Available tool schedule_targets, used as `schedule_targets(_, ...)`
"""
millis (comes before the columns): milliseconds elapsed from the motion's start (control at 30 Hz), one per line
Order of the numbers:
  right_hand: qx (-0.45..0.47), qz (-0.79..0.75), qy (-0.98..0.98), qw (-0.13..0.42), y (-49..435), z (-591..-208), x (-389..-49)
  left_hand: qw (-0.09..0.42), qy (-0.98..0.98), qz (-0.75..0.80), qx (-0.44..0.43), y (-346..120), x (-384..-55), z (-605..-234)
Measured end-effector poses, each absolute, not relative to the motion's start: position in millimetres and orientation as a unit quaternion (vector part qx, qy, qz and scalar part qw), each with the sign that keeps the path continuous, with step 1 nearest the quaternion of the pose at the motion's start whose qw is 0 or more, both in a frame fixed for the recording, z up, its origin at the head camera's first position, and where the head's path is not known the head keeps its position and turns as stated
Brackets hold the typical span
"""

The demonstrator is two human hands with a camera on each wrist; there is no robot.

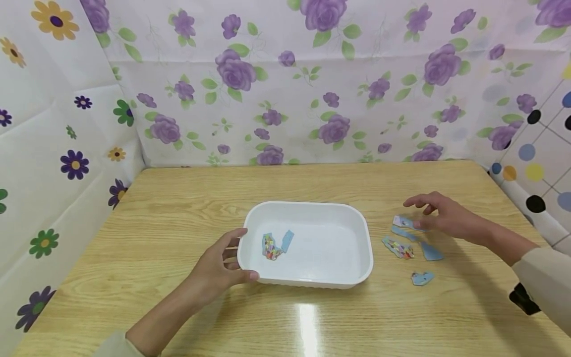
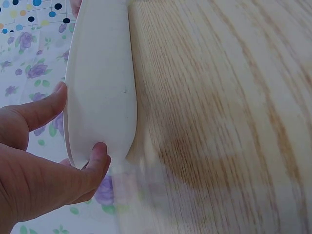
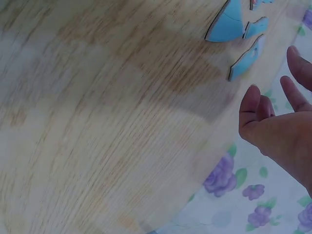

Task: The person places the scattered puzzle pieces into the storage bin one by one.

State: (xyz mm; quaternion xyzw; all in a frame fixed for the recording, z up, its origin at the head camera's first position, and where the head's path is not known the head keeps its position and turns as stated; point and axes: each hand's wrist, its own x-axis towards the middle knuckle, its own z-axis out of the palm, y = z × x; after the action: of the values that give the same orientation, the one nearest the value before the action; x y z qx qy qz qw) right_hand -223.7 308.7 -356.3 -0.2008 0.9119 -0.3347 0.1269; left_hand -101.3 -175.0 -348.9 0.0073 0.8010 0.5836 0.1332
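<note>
From where I stand, the left hand has hold of the left end of a white tray at the middle of the frame. Its thumb lies over the near rim and its fingers are spread along the end wall; I'd say that grip is there to keep the light tray from sliding on the wooden table. Inside, towards the tray's left, lie a colourful scrap and a blue strip, side by side.

The right hand is over at the right of the frame, fingers loosely bent and parted, low above a flat pale-ended piece. The thumb may be touching that piece; the angle is too poor for me to be sure, but nothing looks gripped. Just below it are a thin blue piece, a patterned piece and a blue wedge, with a small notched piece apart, nearer the person. Lying flat and loosely spread, they seem placed within easy reach of those fingers.
</note>
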Motion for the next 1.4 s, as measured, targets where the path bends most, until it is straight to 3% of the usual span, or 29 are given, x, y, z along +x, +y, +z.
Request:
schedule_targets(367,-0.181,-0.334,0.914,0.143,316.5,-366.2,-228.2,0.132,0.801,0.584,0.005,-175.5,-101.3,-349.5)
schedule_targets(900,-0.223,-0.320,0.918,0.077,328.6,-381.8,-229.2,0.134,0.801,0.583,0.009,-176.3,-100.7,-349.2)
schedule_targets(1133,-0.164,-0.336,0.922,0.098,335.3,-388.2,-228.7,0.137,0.802,0.581,0.013,-177.2,-100.6,-351.7)
schedule_targets(1400,-0.163,-0.338,0.924,0.075,335.9,-395.2,-228.8,0.134,0.801,0.583,0.018,-177.0,-101.1,-350.0)
